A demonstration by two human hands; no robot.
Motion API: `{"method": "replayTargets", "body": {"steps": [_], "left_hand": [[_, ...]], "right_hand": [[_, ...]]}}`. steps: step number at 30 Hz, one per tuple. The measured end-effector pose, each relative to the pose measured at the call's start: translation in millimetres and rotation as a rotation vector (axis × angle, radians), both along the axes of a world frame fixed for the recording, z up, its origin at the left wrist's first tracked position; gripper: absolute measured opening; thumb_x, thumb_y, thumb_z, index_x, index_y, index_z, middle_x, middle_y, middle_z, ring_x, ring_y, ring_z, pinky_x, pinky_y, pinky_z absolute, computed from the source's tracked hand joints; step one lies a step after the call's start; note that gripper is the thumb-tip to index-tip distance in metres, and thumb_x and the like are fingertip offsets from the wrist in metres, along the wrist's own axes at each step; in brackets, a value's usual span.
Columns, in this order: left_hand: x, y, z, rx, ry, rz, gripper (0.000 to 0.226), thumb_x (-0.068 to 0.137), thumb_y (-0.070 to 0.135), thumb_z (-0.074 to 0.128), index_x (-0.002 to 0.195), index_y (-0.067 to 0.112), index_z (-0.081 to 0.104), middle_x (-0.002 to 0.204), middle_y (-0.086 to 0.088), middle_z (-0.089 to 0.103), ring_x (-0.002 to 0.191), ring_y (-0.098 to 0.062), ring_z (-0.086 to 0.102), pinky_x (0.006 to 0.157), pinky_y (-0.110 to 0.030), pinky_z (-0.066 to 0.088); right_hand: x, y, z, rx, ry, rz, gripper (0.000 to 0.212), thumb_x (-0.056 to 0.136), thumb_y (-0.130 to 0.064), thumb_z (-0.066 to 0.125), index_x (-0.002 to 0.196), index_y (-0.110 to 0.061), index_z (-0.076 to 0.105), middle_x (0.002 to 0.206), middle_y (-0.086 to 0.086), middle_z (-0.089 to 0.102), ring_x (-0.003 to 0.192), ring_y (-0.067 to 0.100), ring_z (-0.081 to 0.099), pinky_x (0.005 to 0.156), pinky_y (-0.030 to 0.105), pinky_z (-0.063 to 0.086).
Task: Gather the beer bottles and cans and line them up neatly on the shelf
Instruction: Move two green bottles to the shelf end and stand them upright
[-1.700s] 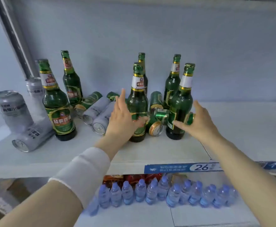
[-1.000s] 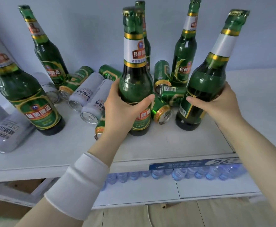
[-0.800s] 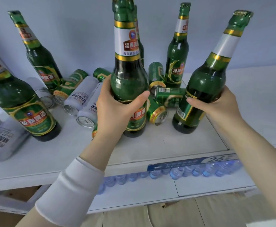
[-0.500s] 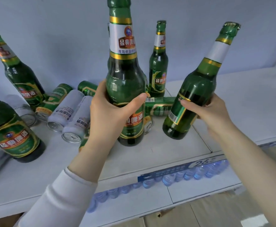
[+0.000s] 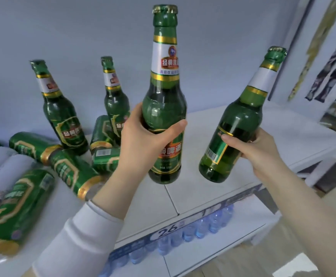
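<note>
My left hand [image 5: 143, 140] grips a green beer bottle [image 5: 165, 92] upright, lifted a little above the white shelf [image 5: 213, 176]. My right hand [image 5: 257, 148] holds a second green beer bottle [image 5: 241, 120], tilted to the right and also off the shelf. Two more green bottles [image 5: 60, 112] [image 5: 115, 98] stand at the back left. Several green cans [image 5: 71, 172] and white cans [image 5: 1, 172] lie on their sides at the left.
The shelf's right half is bare white surface [image 5: 272, 132]. A blue price strip [image 5: 169, 228] runs along the front edge. Small water bottles [image 5: 199, 230] fill the lower shelf. A grey back wall [image 5: 83, 27] stands behind the bottles.
Both hands closed on a bottle each, lifted them off the shelf and carried them to the right. The view has swung right, leaving the cans and other bottles at the left.
</note>
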State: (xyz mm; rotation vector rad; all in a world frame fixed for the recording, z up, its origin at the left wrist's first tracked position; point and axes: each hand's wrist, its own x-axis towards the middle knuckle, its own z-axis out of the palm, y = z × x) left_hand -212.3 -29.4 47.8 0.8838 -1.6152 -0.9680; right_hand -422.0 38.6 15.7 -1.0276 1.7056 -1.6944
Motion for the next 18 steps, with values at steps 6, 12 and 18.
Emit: {"method": "replayTargets", "body": {"steps": [6,12,18], "left_hand": [[-135,18,0,0.027,0.032,0.009,0.052,0.061,0.031,0.081,0.107,0.023,0.057,0.095,0.013,0.067,0.089,-0.004,0.065,0.078,-0.03,0.054],[-251,25,8,0.042,0.049,0.065,0.069,0.046,0.048,0.077,0.108,0.024,0.057,0.097,0.012,0.068,0.091,-0.007,0.067,0.079,-0.033,0.056],[-330,3,3,0.088,0.022,0.069,0.051,0.065,0.029,0.079,0.11,0.023,0.055,0.098,0.012,0.067,0.09,-0.006,0.065,0.077,-0.03,0.054]], "right_hand": [[-134,25,0,-0.035,0.024,-0.004,0.036,0.066,-0.012,0.079,0.093,-0.028,0.06,0.092,-0.008,0.066,0.086,0.006,0.063,0.071,0.025,0.05],[-255,31,-3,-0.005,0.111,-0.063,0.058,0.06,-0.016,0.083,0.112,-0.015,0.057,0.101,-0.003,0.066,0.093,0.01,0.062,0.075,0.028,0.049],[-331,10,-10,0.037,0.202,-0.082,0.065,0.054,-0.024,0.085,0.11,-0.019,0.053,0.105,-0.003,0.065,0.098,0.017,0.061,0.082,0.036,0.051]]}}
